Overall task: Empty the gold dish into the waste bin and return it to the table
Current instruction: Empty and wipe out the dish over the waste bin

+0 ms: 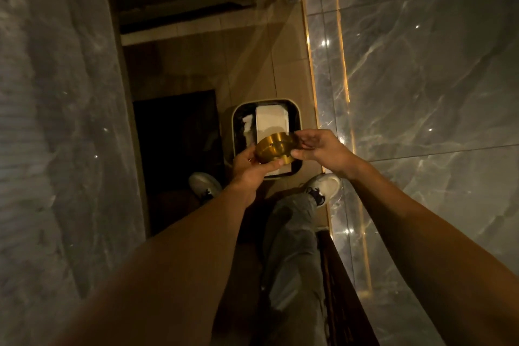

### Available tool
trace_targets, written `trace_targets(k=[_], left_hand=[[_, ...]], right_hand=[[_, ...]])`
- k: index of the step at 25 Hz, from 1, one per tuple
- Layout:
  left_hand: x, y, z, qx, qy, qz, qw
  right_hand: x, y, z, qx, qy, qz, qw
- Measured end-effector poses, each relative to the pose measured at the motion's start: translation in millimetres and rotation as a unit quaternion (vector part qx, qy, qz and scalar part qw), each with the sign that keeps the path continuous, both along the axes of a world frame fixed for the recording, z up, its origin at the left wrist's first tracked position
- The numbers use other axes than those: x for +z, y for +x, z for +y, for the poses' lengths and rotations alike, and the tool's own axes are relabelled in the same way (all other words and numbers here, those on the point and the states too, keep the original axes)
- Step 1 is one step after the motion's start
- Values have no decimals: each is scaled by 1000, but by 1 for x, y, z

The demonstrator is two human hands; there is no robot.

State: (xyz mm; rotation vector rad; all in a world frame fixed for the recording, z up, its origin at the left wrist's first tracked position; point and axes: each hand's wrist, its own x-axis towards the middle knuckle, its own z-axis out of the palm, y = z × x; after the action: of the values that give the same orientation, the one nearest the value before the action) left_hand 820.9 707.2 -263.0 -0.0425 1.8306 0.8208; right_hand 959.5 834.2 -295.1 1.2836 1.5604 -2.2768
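Observation:
The gold dish is a round brass-coloured dish, held turned over with its underside facing me, directly above the waste bin. My left hand grips its near left edge, thumb against the rim. My right hand pinches its right edge with fingertips. The bin is a rounded square with a pale rim and dark liner, standing on the floor. White paper lies inside it. The dish's inside is hidden from me.
A grey marble wall rises on the left and a glossy marble wall with a lit gold strip on the right. My two shoes stand just behind the bin on tan floor tiles. A dark mat lies left of the bin.

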Motion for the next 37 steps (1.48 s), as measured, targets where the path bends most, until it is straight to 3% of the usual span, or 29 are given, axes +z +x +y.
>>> trace_targets(k=[8, 18, 23, 37], left_hand=[[-61, -6, -5, 30, -47, 2, 998], [-109, -17, 4, 77, -59, -26, 995], [-120, -14, 16, 99, -106, 49, 988], [-135, -7, 34, 57, -103, 110, 987]], right_hand=[[-53, -7, -19, -49, -45, -43, 997], [-100, -27, -39, -116, -25, -84, 989], [-117, -38, -43, -147, -16, -112, 983], [-132, -43, -40, -184, 51, -132, 973]])
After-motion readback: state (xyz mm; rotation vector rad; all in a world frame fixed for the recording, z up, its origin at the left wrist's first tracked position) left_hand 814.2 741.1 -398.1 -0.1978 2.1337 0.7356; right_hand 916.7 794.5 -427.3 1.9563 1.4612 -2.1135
